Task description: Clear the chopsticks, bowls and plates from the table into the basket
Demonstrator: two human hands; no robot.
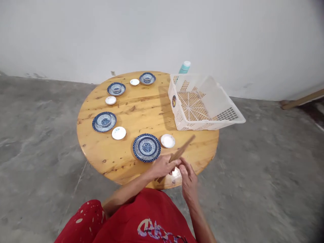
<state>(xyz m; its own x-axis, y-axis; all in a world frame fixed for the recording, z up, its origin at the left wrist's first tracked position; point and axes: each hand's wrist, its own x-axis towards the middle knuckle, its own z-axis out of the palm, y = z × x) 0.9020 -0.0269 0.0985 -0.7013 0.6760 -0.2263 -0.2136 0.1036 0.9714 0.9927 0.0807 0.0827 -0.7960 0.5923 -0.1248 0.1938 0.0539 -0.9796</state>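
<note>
Both hands' grips clamped on wooden chopsticks (181,152), left hand (163,166), right hand (187,177), round knotty-pine table (141,108), patterned blue plate (146,147)

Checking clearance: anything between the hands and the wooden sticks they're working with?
Nothing visible. The left hand already grips the wooden sticks; the right hand sits right beside them, contact unclear. The sticks angle up over the table, apart from the small white dish.
</note>
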